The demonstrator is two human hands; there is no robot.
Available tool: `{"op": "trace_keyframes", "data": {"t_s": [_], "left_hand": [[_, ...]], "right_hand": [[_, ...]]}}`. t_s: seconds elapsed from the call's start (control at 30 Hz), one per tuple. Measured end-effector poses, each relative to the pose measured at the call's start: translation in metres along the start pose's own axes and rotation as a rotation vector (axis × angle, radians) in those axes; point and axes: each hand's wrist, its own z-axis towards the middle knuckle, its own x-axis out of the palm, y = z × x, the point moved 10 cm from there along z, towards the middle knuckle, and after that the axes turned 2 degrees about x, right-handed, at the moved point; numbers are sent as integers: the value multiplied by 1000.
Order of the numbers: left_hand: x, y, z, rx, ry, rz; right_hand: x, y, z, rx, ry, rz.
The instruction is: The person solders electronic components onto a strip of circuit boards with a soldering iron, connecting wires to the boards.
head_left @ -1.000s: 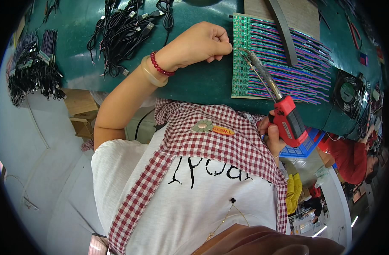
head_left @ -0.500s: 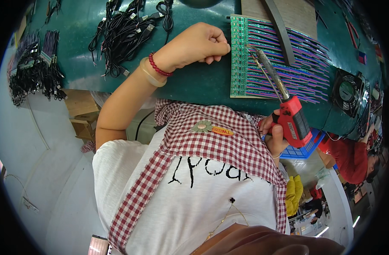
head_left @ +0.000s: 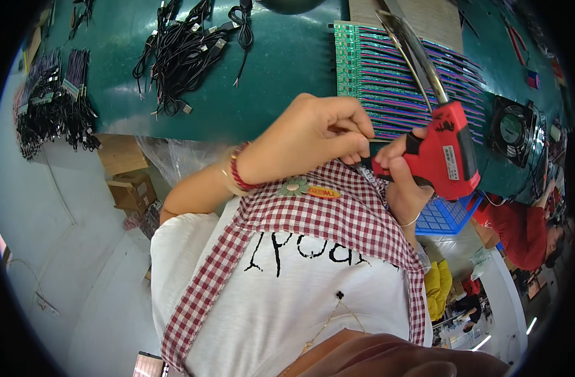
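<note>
My right hand (head_left: 403, 179) grips a red and black soldering gun (head_left: 454, 154) by its handle. The gun's metal barrel and thin feed tube point up and away, over the row of circuit boards. Close to the handle's lower end is my left hand (head_left: 322, 135), its thumb and fingers pinched together; what they hold, if anything, is hidden. Beyond both hands lies a panel of green circuit boards (head_left: 347, 69), with rows of black, blue and red wires (head_left: 419, 94) running off to its right.
A heap of black USB cables (head_left: 187, 60) lies left on the green table (head_left: 278, 75). Bundled wired boards (head_left: 52, 103) hang at the far left edge. To the right are a black fan (head_left: 510, 132) and, lower down, a blue basket (head_left: 444, 217). A person in red (head_left: 520, 235) is beyond.
My left hand has moved from the boards' left edge down toward the gun's handle. The gun has risen off the boards, its tip swinging farther away.
</note>
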Motion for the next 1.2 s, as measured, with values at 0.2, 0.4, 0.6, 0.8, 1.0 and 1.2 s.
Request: {"op": "trace_keyframes", "data": {"t_s": [0.2, 0.4, 0.6, 0.8, 1.0, 1.2], "left_hand": [[8, -1, -3, 221, -107, -20], [10, -14, -10, 278, -98, 239], [10, -26, -15, 377, -164, 573], [6, -30, -10, 324, -70, 653], [-68, 18, 18, -58, -162, 265], [-75, 28, 34, -149, -143, 261]], "right_hand": [[13, 2, 0, 1, 60, -40], [13, -1, -3, 58, 66, -122], [26, 0, -3, 8, 278, -450], [23, -2, 0, -45, 199, -388], [-19, -5, -11, 29, 11, -355], [-52, -29, -38, 147, -27, -195]]}}
